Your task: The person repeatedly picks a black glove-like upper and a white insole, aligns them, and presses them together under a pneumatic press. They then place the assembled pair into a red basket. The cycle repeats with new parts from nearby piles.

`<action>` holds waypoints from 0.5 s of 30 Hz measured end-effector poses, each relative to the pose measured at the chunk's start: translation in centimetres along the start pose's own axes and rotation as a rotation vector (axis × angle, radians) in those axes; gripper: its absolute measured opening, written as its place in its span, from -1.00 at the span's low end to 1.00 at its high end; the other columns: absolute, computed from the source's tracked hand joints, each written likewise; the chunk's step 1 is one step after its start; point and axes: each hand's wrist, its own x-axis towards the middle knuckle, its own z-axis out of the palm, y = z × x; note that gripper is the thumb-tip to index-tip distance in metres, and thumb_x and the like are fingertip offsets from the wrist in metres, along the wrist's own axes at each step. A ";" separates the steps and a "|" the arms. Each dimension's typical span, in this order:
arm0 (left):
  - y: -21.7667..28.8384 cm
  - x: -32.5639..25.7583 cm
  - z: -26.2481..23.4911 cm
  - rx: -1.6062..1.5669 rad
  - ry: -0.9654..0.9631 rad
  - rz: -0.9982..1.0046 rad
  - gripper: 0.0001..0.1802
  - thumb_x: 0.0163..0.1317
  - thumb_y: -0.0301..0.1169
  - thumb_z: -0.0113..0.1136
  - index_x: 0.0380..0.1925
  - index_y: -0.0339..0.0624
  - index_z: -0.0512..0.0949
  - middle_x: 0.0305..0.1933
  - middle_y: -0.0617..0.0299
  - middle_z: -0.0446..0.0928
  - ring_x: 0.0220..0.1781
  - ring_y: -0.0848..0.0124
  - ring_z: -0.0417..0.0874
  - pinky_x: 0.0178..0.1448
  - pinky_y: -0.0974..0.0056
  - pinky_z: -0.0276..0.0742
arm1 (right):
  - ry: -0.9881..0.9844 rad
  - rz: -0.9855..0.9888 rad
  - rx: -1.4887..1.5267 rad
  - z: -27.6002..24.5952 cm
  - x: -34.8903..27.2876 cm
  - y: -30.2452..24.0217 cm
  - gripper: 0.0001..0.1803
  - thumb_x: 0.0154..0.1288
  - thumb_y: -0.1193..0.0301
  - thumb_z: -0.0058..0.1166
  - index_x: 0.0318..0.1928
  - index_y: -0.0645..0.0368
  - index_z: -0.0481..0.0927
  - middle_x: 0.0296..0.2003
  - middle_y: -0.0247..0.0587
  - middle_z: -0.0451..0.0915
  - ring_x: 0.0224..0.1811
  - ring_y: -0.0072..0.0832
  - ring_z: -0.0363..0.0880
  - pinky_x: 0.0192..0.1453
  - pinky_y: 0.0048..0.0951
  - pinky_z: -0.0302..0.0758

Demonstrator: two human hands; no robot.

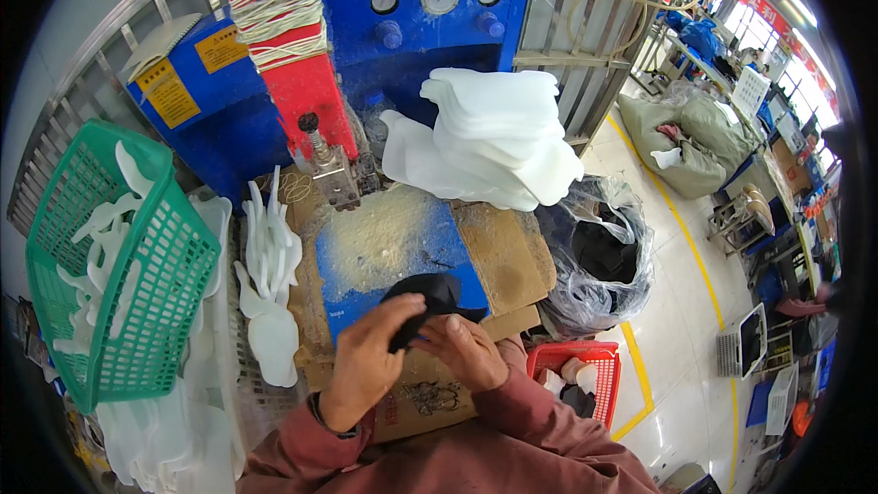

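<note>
Both of my hands are at a small black fabric piece point(430, 297), folded and curved, in front of the machine. My left hand point(373, 348) grips its left side, fingers bent over the top edge. My right hand point(462, 348) pinches its lower right edge, thumb up. The exact kind of the piece cannot be made out. Beneath and beyond it lies a blue work plate point(457, 252) strewn with pale yellowish crumbs. A red machine arm point(297, 82) wound with white cord ends in a metal head point(337, 185) above the plate's far edge.
A stack of white flat shaped sheets point(494, 142) stands beyond the plate. On the left are a green basket point(151, 311) of white cut pieces and loose white pieces point(270, 325). To the right sit a clear plastic bag point(599, 284) with black pieces and a red basket point(611, 380).
</note>
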 end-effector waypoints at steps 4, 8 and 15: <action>0.1 -1.1 0.3 0.012 -0.091 0.026 -0.63 0.21 -0.62 0.33 0.05 -0.25 0.64 0.11 -0.05 0.70 0.16 0.03 0.74 0.22 0.13 0.66 | -0.231 -0.165 0.447 -1.6 2.9 3.1 -0.32 0.73 -0.01 -0.43 0.55 0.23 0.18 0.47 -0.16 0.34 0.50 -0.30 0.30 0.61 -0.25 0.18; -0.5 -1.4 -0.2 -0.061 -0.110 -0.136 -0.75 0.35 -0.46 0.31 0.01 -0.24 0.64 -0.15 -0.09 0.69 -0.13 0.00 0.73 -0.06 0.13 0.63 | -0.056 -0.165 0.354 -1.1 2.5 3.1 -0.18 0.67 -0.15 -0.43 0.56 0.28 0.16 0.50 -0.06 0.32 0.55 -0.22 0.26 0.66 -0.16 0.08; -2.0 -0.8 -1.6 -0.312 -0.187 -0.246 -0.71 0.50 -0.26 0.25 -0.08 -0.31 0.62 -0.46 -0.06 0.56 -0.50 0.05 0.49 -0.35 0.20 0.42 | -0.255 0.018 0.147 -1.3 3.2 2.3 -0.10 0.60 -0.28 -0.41 0.51 0.25 0.28 0.42 -0.05 0.43 0.48 -0.21 0.38 0.59 -0.14 0.24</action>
